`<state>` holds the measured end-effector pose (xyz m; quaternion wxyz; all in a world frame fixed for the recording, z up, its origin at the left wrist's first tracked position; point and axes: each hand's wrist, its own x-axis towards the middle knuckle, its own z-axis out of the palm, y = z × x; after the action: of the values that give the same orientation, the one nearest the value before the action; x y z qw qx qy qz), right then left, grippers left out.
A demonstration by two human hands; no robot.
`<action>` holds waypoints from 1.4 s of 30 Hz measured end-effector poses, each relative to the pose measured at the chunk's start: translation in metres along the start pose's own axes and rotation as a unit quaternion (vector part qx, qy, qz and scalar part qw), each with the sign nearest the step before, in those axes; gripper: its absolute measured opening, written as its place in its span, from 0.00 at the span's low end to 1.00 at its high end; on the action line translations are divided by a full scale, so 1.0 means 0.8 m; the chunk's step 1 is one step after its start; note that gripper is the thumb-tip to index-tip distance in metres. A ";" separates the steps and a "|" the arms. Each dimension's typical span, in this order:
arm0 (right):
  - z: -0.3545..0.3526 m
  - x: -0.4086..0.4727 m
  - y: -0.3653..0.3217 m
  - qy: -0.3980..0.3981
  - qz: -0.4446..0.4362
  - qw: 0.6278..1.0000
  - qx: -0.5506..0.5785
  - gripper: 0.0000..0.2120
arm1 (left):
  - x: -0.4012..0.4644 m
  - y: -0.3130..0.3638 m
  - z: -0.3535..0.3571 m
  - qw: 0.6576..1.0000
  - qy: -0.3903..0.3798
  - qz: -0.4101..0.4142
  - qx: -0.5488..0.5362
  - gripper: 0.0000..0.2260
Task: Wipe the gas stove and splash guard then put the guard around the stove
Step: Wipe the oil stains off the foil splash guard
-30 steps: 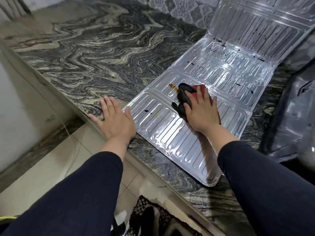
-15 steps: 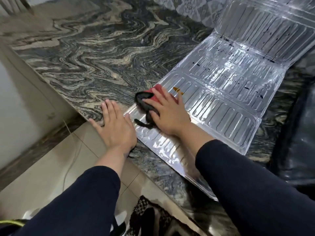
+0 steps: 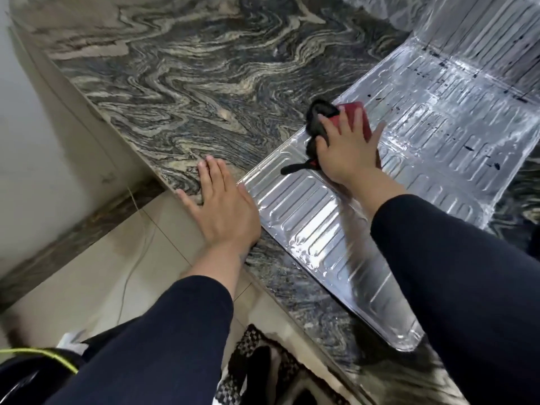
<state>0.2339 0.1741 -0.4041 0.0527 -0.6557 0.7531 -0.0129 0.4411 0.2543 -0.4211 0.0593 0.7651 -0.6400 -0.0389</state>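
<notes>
I saw the right hand (image 3: pixel 347 153), pressed flat on the red-black cloth (image 3: pixel 336 118), had swept back rightward across the splash guard (image 3: pixel 306 217) mid-frame, left hand (image 3: pixel 222 206) splayed empty beside it, probably steadying; spots remained upper right.

Dark marble countertop (image 3: pixel 190 83) with swirling cream veins carries it all. The ribbed foil splash guard (image 3: pixel 306 217) lies flat across it, far panel tilted up. The left hand (image 3: pixel 222 206) rests palm-down at the counter's edge, just beside the guard.
</notes>
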 end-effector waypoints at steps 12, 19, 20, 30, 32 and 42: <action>0.002 -0.088 -0.013 -0.023 -0.205 0.978 -0.014 0.27 | 0.000 -0.002 -0.002 1.000 -0.010 -0.001 -0.005 0.25; -0.003 -0.085 0.073 0.017 0.005 1.000 0.000 0.28 | 0.004 -0.005 0.005 1.000 -0.001 -0.002 -0.011 0.25; -0.002 -0.088 0.074 0.018 0.012 1.000 0.000 0.28 | 0.005 -0.006 0.006 1.000 0.001 -0.001 -0.015 0.25; 0.009 -0.136 -0.013 0.006 0.005 1.000 0.021 0.26 | 0.008 0.001 -0.046 0.990 0.062 0.047 -0.116 0.27; 0.016 -0.156 -0.051 0.018 -0.003 0.999 0.041 0.28 | 0.019 0.008 -0.059 0.989 0.028 0.100 -0.103 0.26; 0.034 -0.225 -0.132 0.055 -0.007 0.992 0.111 0.31 | 0.059 -0.003 -0.045 0.983 -0.138 0.085 -0.088 0.26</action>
<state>0.3651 0.3389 -0.4105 0.0834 -0.6491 0.7443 -0.1332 0.4565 0.2098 -0.3851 0.0410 0.6867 -0.6991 -0.1953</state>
